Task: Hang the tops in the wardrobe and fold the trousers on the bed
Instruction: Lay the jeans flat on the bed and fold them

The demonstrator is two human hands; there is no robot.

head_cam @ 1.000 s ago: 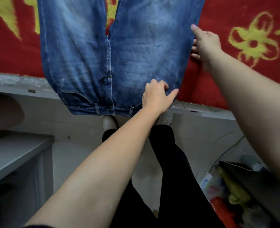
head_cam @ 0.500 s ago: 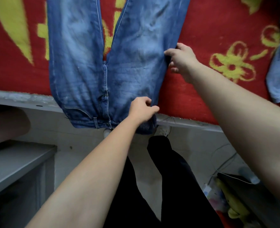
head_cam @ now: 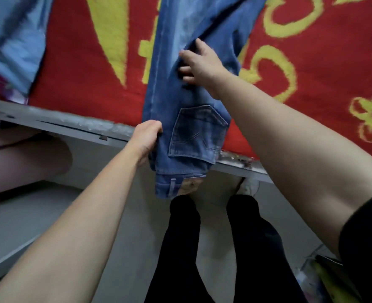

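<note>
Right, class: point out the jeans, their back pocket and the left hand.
jeans [head_cam: 165,95]: head view, leg fabric above the pocket.
back pocket [head_cam: 198,132]: head view, pocket's middle.
left hand [head_cam: 146,136]: head view, back of the hand.

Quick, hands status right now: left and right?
Left hand: closed, gripping the jeans edge near the waistband.
Right hand: open, fingers spread on the jeans leg.
</note>
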